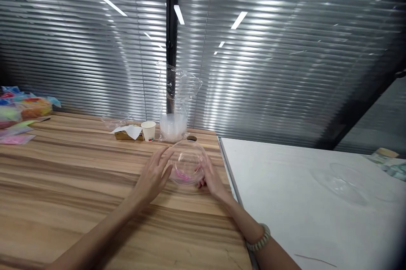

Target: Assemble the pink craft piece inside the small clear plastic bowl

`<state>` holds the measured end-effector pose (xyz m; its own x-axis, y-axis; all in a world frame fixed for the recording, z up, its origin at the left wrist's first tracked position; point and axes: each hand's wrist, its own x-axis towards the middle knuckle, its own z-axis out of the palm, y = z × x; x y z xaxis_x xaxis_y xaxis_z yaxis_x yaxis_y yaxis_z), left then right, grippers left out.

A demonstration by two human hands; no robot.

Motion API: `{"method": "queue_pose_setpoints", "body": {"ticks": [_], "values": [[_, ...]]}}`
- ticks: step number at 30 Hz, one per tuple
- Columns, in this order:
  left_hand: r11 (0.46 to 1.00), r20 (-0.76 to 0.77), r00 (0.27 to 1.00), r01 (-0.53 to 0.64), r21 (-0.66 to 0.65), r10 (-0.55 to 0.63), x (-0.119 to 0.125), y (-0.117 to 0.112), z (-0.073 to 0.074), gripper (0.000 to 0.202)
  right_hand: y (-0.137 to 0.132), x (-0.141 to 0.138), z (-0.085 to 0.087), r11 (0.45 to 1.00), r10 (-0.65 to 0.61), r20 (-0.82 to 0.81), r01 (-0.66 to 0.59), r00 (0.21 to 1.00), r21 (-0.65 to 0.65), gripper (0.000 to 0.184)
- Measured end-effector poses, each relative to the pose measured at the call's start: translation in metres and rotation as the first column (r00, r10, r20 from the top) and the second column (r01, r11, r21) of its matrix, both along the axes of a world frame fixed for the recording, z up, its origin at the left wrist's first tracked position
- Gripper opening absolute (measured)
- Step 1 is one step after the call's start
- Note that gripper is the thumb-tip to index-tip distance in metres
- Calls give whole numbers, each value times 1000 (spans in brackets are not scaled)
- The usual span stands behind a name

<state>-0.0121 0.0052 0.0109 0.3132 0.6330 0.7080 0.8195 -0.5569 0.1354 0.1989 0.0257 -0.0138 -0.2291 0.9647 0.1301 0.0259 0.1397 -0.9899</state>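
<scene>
A clear plastic bowl (pixel 187 161) with something pink at its bottom stands on the wooden table (pixel 79 185). My left hand (pixel 154 173) rests against the bowl's left side, fingers stretched and slightly spread. My right hand (pixel 211 177) cups the bowl's right side, fingers curved along its wall; a beaded bracelet (pixel 259 239) is on that wrist. Just behind the bowl stands a clear plastic bag (pixel 176 105) with white contents at its bottom.
A small paper cup (pixel 148 130), a small brown box with white paper (pixel 128 133) and a clear dish (pixel 114 120) sit at the back. Colourful packets (pixel 22 109) lie far left. A white table (pixel 301 202) on the right holds clear plastic lids (pixel 349 183). Blinds cover the window behind.
</scene>
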Motion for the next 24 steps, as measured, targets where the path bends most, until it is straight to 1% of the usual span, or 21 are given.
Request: {"method": "queue_pose_setpoints", "body": {"ticks": [4, 8, 11, 16, 20, 24], "values": [[993, 22, 999, 39, -114, -37, 3, -3, -4, 52, 3, -1, -2, 998, -41, -67, 37, 997, -60, 60], [981, 29, 999, 49, -188, -44, 4, -4, -8, 54, 3, -1, -4, 999, -16, -85, 12, 996, -48, 58], [977, 39, 997, 66, -202, -60, 4, -3, -8, 54, 2, 0, -5, 999, -15, -80, 12, 997, -31, 58], [976, 54, 995, 89, -199, -80, 2, -3, -7, 54, 6, 0, -10, 1000, 3, -12, -3, 1000, 1, 58], [973, 70, 994, 97, -211, -84, 3, -2, -7, 53, 9, 1, -15, 1000, 4, 38, -5, 999, 18, 64], [967, 81, 993, 104, -231, -88, 3, -3, -8, 52, 9, 1, -14, 1000, 8, 54, -9, 998, 27, 66]]}}
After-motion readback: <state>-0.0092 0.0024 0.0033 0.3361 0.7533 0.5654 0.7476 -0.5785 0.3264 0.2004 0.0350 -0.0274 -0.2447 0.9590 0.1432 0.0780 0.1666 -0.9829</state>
